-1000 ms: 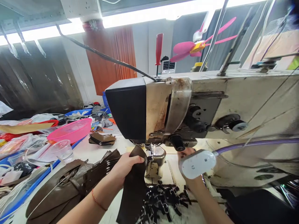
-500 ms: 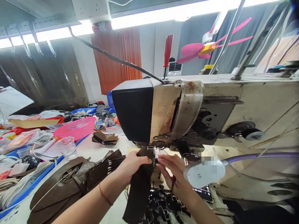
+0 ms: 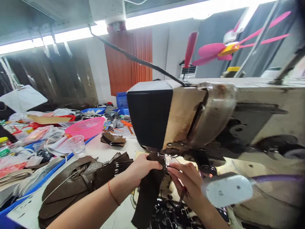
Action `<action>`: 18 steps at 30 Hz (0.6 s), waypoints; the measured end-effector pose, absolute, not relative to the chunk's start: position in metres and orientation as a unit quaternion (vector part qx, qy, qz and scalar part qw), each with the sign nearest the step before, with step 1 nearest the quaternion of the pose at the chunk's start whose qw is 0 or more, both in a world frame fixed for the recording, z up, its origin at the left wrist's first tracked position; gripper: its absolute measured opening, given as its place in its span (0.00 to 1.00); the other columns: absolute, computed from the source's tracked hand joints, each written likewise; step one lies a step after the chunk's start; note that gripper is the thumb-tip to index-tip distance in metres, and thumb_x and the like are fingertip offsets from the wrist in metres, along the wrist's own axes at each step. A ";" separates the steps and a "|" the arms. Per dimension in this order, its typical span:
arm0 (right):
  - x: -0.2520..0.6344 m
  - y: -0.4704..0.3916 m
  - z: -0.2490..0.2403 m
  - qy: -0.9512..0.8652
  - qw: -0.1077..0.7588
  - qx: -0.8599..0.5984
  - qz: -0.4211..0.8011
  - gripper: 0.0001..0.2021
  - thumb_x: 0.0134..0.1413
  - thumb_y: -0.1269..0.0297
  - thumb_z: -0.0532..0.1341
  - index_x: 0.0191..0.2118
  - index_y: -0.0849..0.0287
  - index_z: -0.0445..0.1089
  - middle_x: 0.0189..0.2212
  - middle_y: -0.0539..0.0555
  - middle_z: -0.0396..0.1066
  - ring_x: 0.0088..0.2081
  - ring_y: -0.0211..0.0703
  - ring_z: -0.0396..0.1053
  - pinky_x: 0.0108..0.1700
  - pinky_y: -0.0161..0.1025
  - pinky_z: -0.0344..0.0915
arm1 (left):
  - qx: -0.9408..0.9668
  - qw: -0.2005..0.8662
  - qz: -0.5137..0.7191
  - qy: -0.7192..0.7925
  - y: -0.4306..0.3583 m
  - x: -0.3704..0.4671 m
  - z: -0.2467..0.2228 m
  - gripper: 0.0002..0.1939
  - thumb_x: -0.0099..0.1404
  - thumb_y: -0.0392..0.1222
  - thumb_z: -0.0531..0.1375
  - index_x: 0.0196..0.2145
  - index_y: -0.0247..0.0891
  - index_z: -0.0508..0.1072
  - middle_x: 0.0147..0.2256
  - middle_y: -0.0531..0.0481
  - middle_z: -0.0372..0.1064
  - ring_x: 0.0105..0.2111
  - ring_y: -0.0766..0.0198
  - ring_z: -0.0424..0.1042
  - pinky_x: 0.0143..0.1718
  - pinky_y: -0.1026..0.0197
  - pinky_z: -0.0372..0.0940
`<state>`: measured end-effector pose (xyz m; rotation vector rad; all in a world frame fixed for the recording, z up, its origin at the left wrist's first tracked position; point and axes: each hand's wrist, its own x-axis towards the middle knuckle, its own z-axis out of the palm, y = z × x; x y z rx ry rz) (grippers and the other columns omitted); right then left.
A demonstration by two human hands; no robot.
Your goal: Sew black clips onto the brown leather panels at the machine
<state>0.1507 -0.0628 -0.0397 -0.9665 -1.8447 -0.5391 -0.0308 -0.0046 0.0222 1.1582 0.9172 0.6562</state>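
Note:
My left hand is closed on a dark brown leather strip, its thumb lying on top. The strip's upper end reaches under the head of a sewing machine, and its lower end hangs down. At the strip's right edge, my right hand pinches a small shiny piece, too small to make out. A thin dark tool rests in the curled fingers of that same hand. Below lie several black and metal buckles.
Brown leather pieces are piled at the left, with a smaller stack behind. Further off are a clear cup and a pink basket. A white oval lamp sits right of my right hand.
The view has turned left, so the machine and both hands appear further right. Both hands keep their hold at the strip's upper end.

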 end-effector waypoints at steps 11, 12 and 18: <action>0.150 -0.055 -0.037 -0.728 0.494 -0.413 -0.235 0.11 0.53 0.70 0.62 0.43 0.53 0.72 0.39 0.54 0.75 0.39 0.47 0.74 0.40 0.44 0.69 | 0.467 0.722 0.322 0.395 0.000 -0.022 0.030 0.08 0.41 0.32 0.64 0.25 0.34 0.77 0.25 0.50 0.74 0.25 0.63 0.70 0.29 0.63 0.63; 0.150 -0.055 -0.036 -0.727 0.495 -0.413 -0.237 0.11 0.53 0.70 0.62 0.43 0.53 0.72 0.39 0.54 0.75 0.38 0.46 0.74 0.40 0.44 0.69 | 0.469 0.722 0.325 0.390 0.002 -0.022 0.028 0.09 0.41 0.33 0.65 0.26 0.34 0.77 0.26 0.49 0.75 0.26 0.62 0.70 0.30 0.62 0.64; 0.148 -0.054 -0.034 -0.720 0.488 -0.426 -0.249 0.09 0.54 0.70 0.61 0.42 0.54 0.72 0.36 0.52 0.76 0.36 0.45 0.75 0.39 0.42 0.69 | 0.507 0.704 0.338 0.365 0.014 -0.023 0.013 0.11 0.41 0.34 0.69 0.27 0.35 0.78 0.26 0.48 0.75 0.31 0.56 0.73 0.38 0.58 0.67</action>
